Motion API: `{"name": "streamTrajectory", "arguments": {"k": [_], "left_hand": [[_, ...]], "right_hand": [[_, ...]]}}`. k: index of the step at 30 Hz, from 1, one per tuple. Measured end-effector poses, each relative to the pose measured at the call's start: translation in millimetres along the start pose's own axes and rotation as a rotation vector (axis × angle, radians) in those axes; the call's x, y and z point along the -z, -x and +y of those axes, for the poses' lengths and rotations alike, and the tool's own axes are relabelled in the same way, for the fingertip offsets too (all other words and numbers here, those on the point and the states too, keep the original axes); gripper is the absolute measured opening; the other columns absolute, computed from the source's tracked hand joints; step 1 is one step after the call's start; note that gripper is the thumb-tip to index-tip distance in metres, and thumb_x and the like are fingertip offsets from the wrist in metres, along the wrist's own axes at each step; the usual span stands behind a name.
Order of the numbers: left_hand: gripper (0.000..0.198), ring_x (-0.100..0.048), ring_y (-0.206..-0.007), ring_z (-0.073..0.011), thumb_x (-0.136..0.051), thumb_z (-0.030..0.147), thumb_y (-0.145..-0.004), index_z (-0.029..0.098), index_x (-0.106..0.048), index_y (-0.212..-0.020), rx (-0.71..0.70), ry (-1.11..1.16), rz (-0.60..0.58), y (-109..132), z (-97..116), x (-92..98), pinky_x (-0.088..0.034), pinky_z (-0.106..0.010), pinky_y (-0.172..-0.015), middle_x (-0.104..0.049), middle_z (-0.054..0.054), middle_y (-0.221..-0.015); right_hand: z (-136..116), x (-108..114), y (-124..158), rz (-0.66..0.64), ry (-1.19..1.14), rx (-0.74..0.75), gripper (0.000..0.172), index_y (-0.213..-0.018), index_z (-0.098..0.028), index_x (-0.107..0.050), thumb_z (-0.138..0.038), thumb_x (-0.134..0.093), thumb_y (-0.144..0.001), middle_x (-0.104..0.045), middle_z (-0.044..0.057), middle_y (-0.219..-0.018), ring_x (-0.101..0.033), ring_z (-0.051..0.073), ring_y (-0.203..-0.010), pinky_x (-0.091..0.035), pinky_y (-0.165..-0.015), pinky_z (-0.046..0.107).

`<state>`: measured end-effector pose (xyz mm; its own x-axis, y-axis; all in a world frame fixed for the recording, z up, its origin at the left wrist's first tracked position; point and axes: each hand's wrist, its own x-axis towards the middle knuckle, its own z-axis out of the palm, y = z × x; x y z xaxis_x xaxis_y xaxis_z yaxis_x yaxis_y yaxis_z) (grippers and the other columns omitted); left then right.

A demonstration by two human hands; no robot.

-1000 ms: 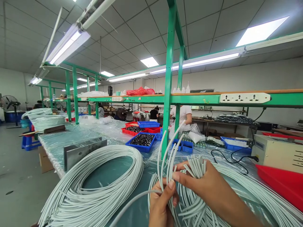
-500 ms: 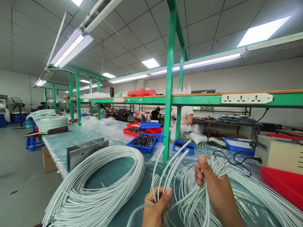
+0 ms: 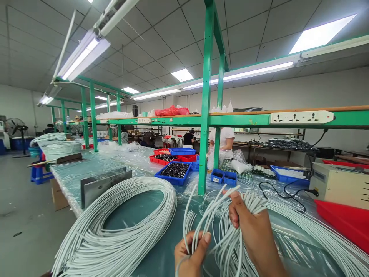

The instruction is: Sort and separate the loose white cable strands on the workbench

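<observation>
Left hand (image 3: 192, 254) pinched on a few white cables (image 3: 198, 225), ends sticking up; right hand (image 3: 250, 223) closed round a thicker cable bundle (image 3: 254, 202), index finger by the left group's tips, can't tell if touching; both groups held over the bench (image 3: 160, 248), right of the coil (image 3: 115, 250); steel block (image 3: 106, 186) just behind coil; blue tray (image 3: 173, 182) of black parts farther back.

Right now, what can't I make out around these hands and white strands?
From the head view:
Long flexible white strand bundle, gripped part: hidden by the right hand.
Left hand, wrist: cut off by the bottom edge.
Large white strand coil, near end: cut off by the same edge.
White label on the small blue bin: any writing too small.
</observation>
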<state>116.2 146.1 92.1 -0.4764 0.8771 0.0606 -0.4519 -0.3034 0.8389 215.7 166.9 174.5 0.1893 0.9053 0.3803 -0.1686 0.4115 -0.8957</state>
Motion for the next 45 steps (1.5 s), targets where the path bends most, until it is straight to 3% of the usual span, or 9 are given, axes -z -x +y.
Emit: {"name": "streamTrajectory", "arguments": {"k": [7,10,14,21,26,34,37,41,45], "left_hand": [[0.046,-0.029,-0.035,-0.0020,-0.081,0.049,-0.036,0.012,-0.058,-0.051,0.015,0.048,0.023,-2,0,3.6,-0.020,-0.014,-0.038,-0.037,0.007,-0.035],[0.044,-0.033,-0.032,-0.0008,-0.081,0.047,-0.039,0.013,-0.056,-0.054,0.029,0.128,0.019,-2,4,2.7,-0.022,-0.012,-0.036,-0.048,0.005,-0.040],[0.046,-0.031,-0.031,0.0000,-0.078,0.050,-0.043,0.012,-0.055,-0.053,0.021,0.098,-0.043,0,7,-0.7,-0.021,-0.012,-0.035,-0.050,0.004,-0.041],[0.046,-0.032,-0.031,-0.0022,-0.078,0.051,-0.041,0.012,-0.057,-0.052,0.025,-0.006,-0.062,3,6,-3.0,-0.021,-0.015,-0.036,-0.051,0.002,-0.038],[0.047,-0.032,-0.030,-0.0020,-0.079,0.051,-0.038,0.011,-0.058,-0.051,0.035,-0.033,-0.076,2,6,1.5,-0.020,-0.015,-0.036,-0.051,0.001,-0.037],[0.045,-0.050,-0.041,-0.0075,-0.082,0.047,-0.034,0.014,-0.067,-0.061,0.148,0.225,-0.023,-1,3,0.8,-0.040,-0.016,-0.045,-0.058,0.000,-0.046],[0.042,-0.046,-0.040,-0.0045,-0.082,0.047,-0.037,0.013,-0.064,-0.054,0.139,0.253,-0.066,-2,5,-1.9,-0.035,-0.012,-0.043,-0.056,0.000,-0.044],[0.041,-0.037,-0.035,-0.0023,-0.079,0.048,-0.044,0.013,-0.058,-0.048,0.117,0.236,-0.145,-2,8,-2.4,-0.025,-0.011,-0.038,-0.047,0.003,-0.036],[0.042,-0.037,-0.036,-0.0032,-0.080,0.048,-0.043,0.013,-0.056,-0.048,0.080,0.155,-0.141,-1,9,-1.5,-0.026,-0.012,-0.040,-0.045,0.004,-0.037]], "right_hand": [[0,1,2,0.012,-0.040,-0.010,0.038,-0.066,-0.015,-0.055,-0.053,-0.060,-0.069,-0.041,-0.006,-0.040,-0.038,0.008,-0.039,-0.031,-0.040,0.022],[2,4,0,-0.002,-0.047,-0.043,0.039,-0.076,-0.014,-0.060,-0.053,-0.060,-0.070,-0.051,-0.003,-0.046,-0.048,0.011,-0.045,-0.041,-0.049,0.023],[5,8,-1,-0.012,-0.065,-0.126,0.044,-0.072,-0.013,-0.060,-0.056,-0.063,-0.064,-0.061,0.003,-0.056,-0.056,0.016,-0.055,-0.046,-0.057,0.028],[8,1,0,-0.040,-0.084,-0.095,0.044,-0.079,-0.014,-0.058,-0.057,-0.059,-0.067,-0.033,-0.009,-0.040,-0.030,0.007,-0.037,-0.023,-0.041,0.022],[9,-3,2,-0.092,-0.016,-0.078,0.048,-0.087,-0.013,-0.059,-0.057,-0.057,-0.070,-0.037,-0.007,-0.041,-0.034,0.009,-0.041,-0.026,-0.046,0.025],[4,3,-1,0.049,-0.128,-0.097,0.039,-0.059,-0.019,-0.047,-0.054,-0.061,-0.067,-0.045,-0.005,-0.051,-0.040,0.009,-0.046,-0.030,-0.046,0.023],[0,3,0,-0.004,-0.168,-0.133,0.043,-0.055,-0.019,-0.041,-0.055,-0.060,-0.068,-0.045,-0.005,-0.051,-0.042,0.008,-0.044,-0.032,-0.045,0.022],[-3,1,1,-0.058,-0.151,-0.114,0.045,-0.054,-0.017,-0.043,-0.057,-0.057,-0.069,-0.030,-0.009,-0.039,-0.029,0.004,-0.032,-0.019,-0.037,0.019],[-4,-3,1,-0.035,-0.082,-0.131,0.044,-0.077,-0.015,-0.057,-0.058,-0.059,-0.067,-0.030,-0.010,-0.040,-0.028,0.004,-0.033,-0.021,-0.038,0.019]]}}
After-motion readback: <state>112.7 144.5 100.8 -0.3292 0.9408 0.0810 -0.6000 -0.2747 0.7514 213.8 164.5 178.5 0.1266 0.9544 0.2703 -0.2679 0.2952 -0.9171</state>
